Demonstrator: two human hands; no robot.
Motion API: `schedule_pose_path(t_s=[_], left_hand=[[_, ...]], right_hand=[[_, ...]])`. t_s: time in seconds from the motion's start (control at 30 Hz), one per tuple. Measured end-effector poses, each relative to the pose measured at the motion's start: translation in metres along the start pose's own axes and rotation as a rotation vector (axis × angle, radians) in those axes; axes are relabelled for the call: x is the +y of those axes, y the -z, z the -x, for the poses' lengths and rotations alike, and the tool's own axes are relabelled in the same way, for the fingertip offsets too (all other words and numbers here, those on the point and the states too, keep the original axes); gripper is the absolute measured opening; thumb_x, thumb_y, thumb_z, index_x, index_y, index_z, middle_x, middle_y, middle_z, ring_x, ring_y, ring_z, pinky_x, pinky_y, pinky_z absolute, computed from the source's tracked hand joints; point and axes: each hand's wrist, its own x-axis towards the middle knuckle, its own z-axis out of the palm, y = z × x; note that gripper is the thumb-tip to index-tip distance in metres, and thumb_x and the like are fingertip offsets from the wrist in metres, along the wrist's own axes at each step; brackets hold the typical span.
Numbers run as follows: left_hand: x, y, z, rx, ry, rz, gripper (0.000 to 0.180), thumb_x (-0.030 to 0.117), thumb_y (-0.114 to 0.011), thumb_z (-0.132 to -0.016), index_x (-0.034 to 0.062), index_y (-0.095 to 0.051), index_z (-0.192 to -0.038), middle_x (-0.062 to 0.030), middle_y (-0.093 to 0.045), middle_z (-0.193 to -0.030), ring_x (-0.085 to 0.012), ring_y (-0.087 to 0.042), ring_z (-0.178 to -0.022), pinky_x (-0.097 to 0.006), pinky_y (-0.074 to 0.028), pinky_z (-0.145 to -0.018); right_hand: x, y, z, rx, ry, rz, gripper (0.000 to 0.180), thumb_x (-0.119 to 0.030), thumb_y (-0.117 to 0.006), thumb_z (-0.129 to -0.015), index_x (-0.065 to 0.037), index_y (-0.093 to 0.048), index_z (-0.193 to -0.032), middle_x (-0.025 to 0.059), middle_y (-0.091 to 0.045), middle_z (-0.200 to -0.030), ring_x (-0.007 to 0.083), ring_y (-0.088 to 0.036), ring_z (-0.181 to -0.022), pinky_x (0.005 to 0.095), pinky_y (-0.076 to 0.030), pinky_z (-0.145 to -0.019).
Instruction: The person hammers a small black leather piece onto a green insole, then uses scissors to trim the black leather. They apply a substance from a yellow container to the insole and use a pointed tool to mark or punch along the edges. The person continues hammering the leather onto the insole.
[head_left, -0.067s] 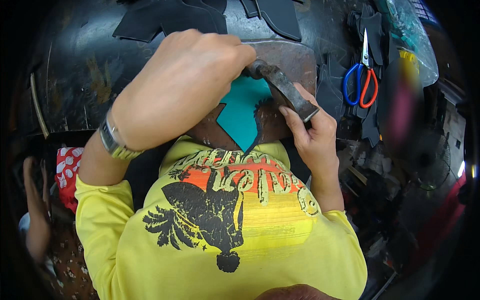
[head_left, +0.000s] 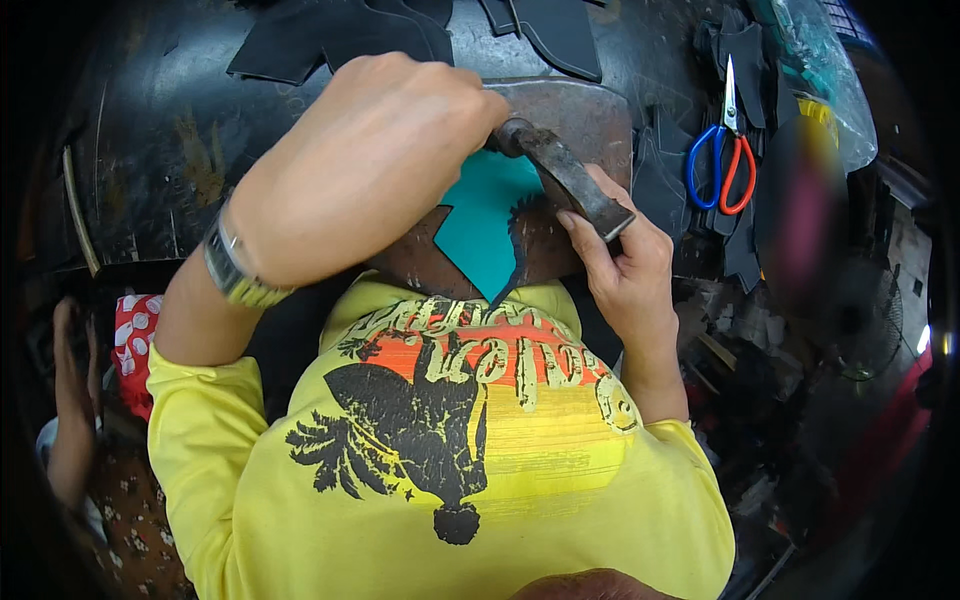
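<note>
My left hand [head_left: 400, 140], a watch [head_left: 232, 268] on its wrist, is closed in a fist at the near end of a dark, worn metal hammer [head_left: 570, 175]. The handle is mostly hidden under the fist. The hammer's squared end reaches toward my right hand [head_left: 632, 250], whose thumb and curled fingers come around beneath it; what they pinch is hidden. Below the hammer lies a teal sheet piece [head_left: 480, 225] with a pointed lower end and a dark edge. It rests on a worn brown slab [head_left: 585, 105] at the table's front edge.
Scissors [head_left: 728, 150] with blue and red handles lie to the right on dark cut pieces [head_left: 742, 60]. More black flat pieces [head_left: 370, 40] lie at the back. A clear plastic bag [head_left: 830, 90] is at the far right. Another person's arm [head_left: 72, 420] shows at the left.
My left hand and wrist have shifted very slightly up and to the right. The hammer's squared end has moved a hair to the left. My right hand looks unchanged.
</note>
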Motion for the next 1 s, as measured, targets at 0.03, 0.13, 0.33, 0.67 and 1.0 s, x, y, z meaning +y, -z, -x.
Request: schedule_pose_path(t_s=[0.03,0.13,0.33,0.67,1.0], left_hand=[[-0.002,-0.003,-0.004,-0.028,-0.004,-0.009,0.014,0.005,-0.070,-0.077,0.0026,-0.066,-0.091,-0.0159,-0.068,-0.086,-0.0367,-0.068,-0.080,-0.044,-0.055,-0.070],[0.000,-0.019,-0.007,0.015,-0.010,0.002,0.010,0.006,-0.070,-0.078,0.0054,-0.065,-0.088,-0.0127,-0.067,-0.086,-0.0355,-0.068,-0.077,-0.044,-0.055,-0.067],[0.009,-0.043,0.016,0.234,0.044,0.076,0.009,0.006,-0.069,-0.080,0.0088,-0.063,-0.085,-0.0067,-0.059,-0.080,-0.0276,-0.066,-0.072,-0.037,-0.053,-0.061],[0.009,-0.051,0.022,0.282,0.032,0.137,0.022,0.003,-0.080,-0.070,0.0044,-0.069,-0.089,-0.0090,-0.059,-0.080,-0.0288,-0.063,-0.073,-0.037,-0.050,-0.064],[0.014,-0.053,0.023,0.311,0.068,0.142,0.025,0.001,-0.081,-0.067,0.0047,-0.068,-0.089,-0.0092,-0.056,-0.079,-0.0295,-0.062,-0.073,-0.038,-0.050,-0.063]], right_hand=[[0.002,-0.001,0.001,0.002,0.014,-0.002,0.039,0.001,-0.071,-0.088,0.001,-0.065,-0.127,0.0165,-0.072,-0.120,0.0222,-0.070,-0.102,0.0324,-0.053,-0.088],[0.007,-0.004,0.002,0.053,0.060,-0.032,0.053,0.002,-0.068,-0.082,-0.011,-0.065,-0.134,0.0171,-0.072,-0.117,0.0347,-0.073,-0.097,0.0384,-0.056,-0.081],[0.010,-0.004,0.004,0.029,-0.025,-0.088,0.046,0.001,-0.070,-0.086,-0.005,-0.065,-0.131,0.0161,-0.072,-0.119,0.0274,-0.070,-0.100,0.0347,-0.055,-0.085],[0.010,-0.002,-0.001,0.016,0.011,-0.149,0.053,0.004,-0.070,-0.083,-0.008,-0.065,-0.134,0.0180,-0.071,-0.123,0.0321,-0.072,-0.107,0.0350,-0.055,-0.090],[-0.017,0.006,-0.012,0.153,0.156,-0.204,0.048,0.006,-0.070,-0.082,0.001,-0.066,-0.129,0.0191,-0.073,-0.116,0.0296,-0.075,-0.094,0.0328,-0.057,-0.086]])
